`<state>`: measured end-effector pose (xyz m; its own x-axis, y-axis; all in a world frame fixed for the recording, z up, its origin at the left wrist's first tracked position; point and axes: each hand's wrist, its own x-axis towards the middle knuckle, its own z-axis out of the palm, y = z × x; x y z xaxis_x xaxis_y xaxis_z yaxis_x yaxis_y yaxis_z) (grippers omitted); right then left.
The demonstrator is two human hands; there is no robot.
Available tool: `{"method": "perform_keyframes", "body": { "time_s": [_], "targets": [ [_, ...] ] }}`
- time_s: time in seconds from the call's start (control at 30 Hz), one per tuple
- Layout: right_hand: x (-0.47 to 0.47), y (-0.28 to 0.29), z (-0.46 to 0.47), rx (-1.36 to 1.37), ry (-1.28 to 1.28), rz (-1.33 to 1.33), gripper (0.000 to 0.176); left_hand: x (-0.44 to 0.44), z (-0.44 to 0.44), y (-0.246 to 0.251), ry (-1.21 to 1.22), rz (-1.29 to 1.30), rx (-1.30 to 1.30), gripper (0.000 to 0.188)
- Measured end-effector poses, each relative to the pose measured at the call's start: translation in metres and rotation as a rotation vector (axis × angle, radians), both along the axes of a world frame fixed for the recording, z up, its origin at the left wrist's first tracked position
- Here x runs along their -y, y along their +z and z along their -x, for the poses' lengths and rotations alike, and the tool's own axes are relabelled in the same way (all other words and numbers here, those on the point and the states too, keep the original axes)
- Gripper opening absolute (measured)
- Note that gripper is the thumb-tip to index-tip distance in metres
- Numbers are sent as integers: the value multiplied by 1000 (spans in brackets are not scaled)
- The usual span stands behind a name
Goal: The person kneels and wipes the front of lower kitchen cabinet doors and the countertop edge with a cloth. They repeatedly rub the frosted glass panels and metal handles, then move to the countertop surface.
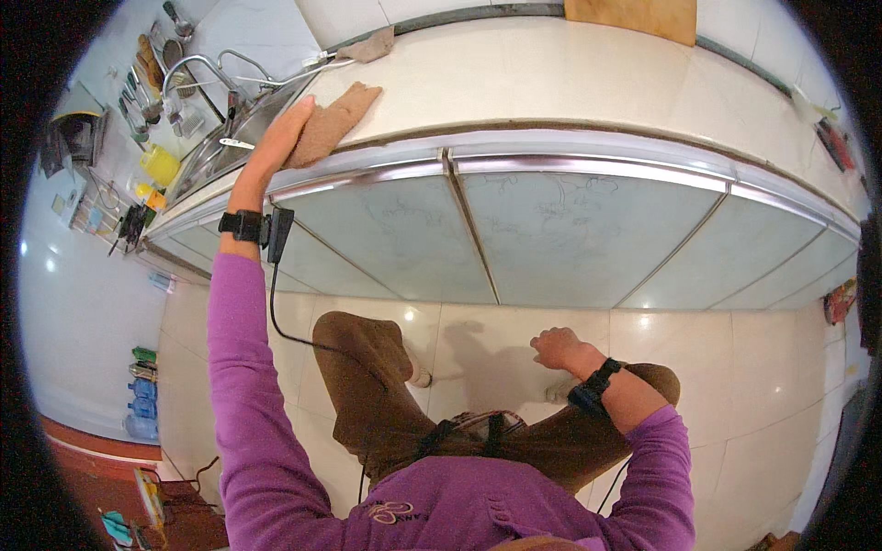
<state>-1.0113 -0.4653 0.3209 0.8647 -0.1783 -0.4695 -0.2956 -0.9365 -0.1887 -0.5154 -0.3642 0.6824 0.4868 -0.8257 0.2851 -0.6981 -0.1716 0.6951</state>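
Observation:
My left hand (279,138) rests on a brown cloth (337,124) at the counter's front edge, beside the sink. Its thumb lies over the cloth, while the other fingers are mostly hidden. Part of the cloth hangs down over the edge. Lower in the view, my right hand (561,348) hangs in the air above the floor near my knee. Its fingers are loosely bent with nothing in them. The pale countertop (496,76) runs to the right from the cloth.
A metal sink (265,110) with a curved faucet (200,62) lies left. A yellow jug (160,164) stands past it. Another cloth (368,45) lies at the back, near a wooden board (634,17). Glass-fronted cabinet doors (579,234) are below. A black cable (279,310) hangs from my left wrist.

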Motion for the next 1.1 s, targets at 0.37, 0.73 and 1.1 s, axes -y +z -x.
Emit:
{"method": "perform_keyframes", "body": {
  "time_s": [0.37, 0.73, 1.1],
  "targets": [
    [-16, -16, 3, 0, 79, -13, 33, 94, 162, -8, -223, -30, 696, 50],
    [6, -1, 7, -4, -34, -8, 35, 141, 252, -18, -179, 138, 717, 61],
    [-4, 0, 2, -19, 26, 3, 36, 72, 168, -16, -216, 195, 689, 50]
  ]
}}
